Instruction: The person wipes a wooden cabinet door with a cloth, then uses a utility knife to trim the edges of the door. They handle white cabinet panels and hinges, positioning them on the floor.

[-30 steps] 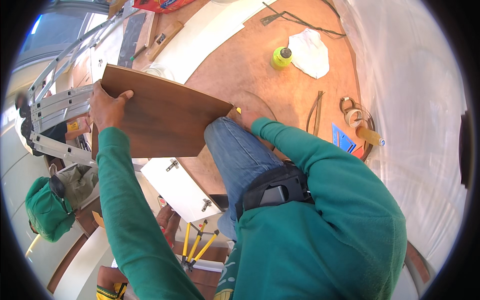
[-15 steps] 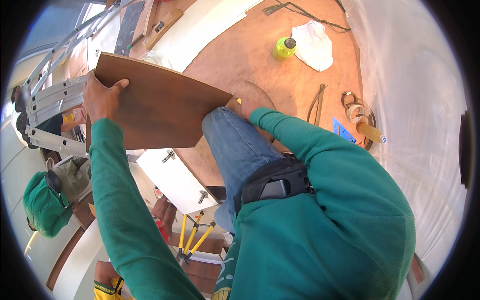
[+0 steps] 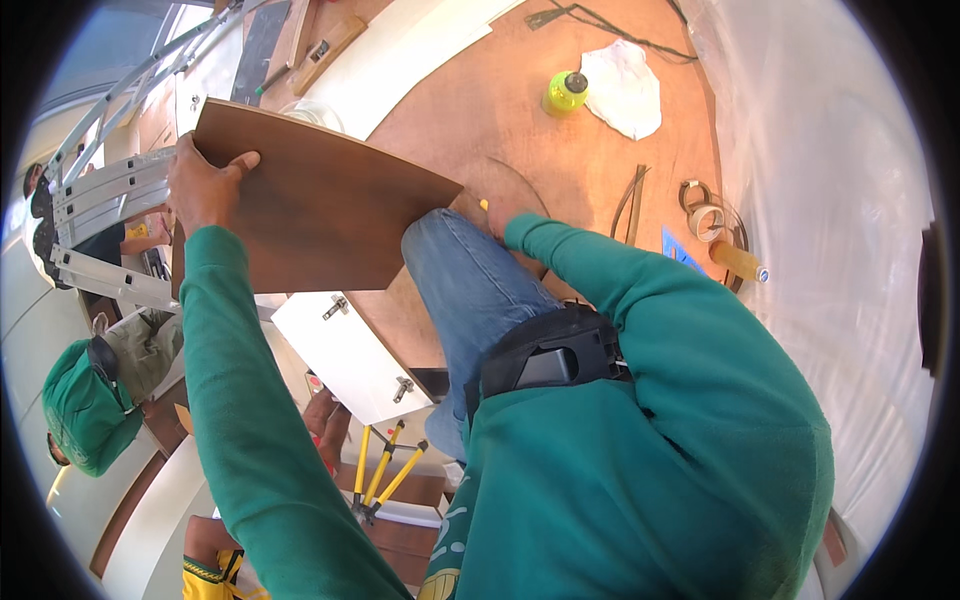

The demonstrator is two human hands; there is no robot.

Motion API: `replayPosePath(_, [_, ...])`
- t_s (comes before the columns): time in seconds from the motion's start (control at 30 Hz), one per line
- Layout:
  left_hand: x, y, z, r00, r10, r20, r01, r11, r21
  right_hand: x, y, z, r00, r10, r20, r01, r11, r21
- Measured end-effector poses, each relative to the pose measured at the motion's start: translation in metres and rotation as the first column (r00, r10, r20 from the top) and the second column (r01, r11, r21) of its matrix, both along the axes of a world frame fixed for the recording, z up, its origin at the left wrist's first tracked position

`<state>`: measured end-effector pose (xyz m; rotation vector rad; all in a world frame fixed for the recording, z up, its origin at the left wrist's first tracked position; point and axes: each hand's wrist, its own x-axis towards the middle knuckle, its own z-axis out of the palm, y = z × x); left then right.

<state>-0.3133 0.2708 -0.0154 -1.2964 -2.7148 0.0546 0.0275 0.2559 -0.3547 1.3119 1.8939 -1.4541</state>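
My left hand (image 3: 208, 183) is closed on the left edge of a dark brown wooden board (image 3: 300, 200), its thumb lying on the board's face. The board is tilted and its right end rests against my knee in blue jeans (image 3: 450, 260). Past the knee, close to the board's right corner, my right hand (image 3: 512, 212) is closed. A small yellow bit (image 3: 484, 205) shows at its fingers; the rest of what it holds is hidden. A thin dark strip curves beside that hand.
A white panel with metal hinges (image 3: 345, 355) and a yellow-legged stand (image 3: 385, 465) are below the board. A ladder (image 3: 110, 210) and co-workers are at left. On the brown surface lie a yellow-green bottle (image 3: 566, 94), white cloth (image 3: 622, 90), tape roll (image 3: 708, 222) and blue square (image 3: 680, 248).
My right hand has shifted slightly to the right, a little farther from the board's corner. The left hand keeps its hold, and the board has barely moved.
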Motion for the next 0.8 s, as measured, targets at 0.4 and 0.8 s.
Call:
replayPosePath(0.4, [0.018, -0.007, 0.007, 0.999, 0.013, -0.046, -0.014, 1.000, -0.018, 0.098, 0.020, -0.013, 0.954, -0.177, -0.243, 0.256, 0.900, 0.353])
replayPosePath(0.8, [0.075, -0.052, 0.017, 0.973, -0.052, -0.226, 0.079, 0.991, 0.111, 0.167, 0.033, 0.008, 0.882, -0.419, 0.217, 0.366, 0.898, 0.245])
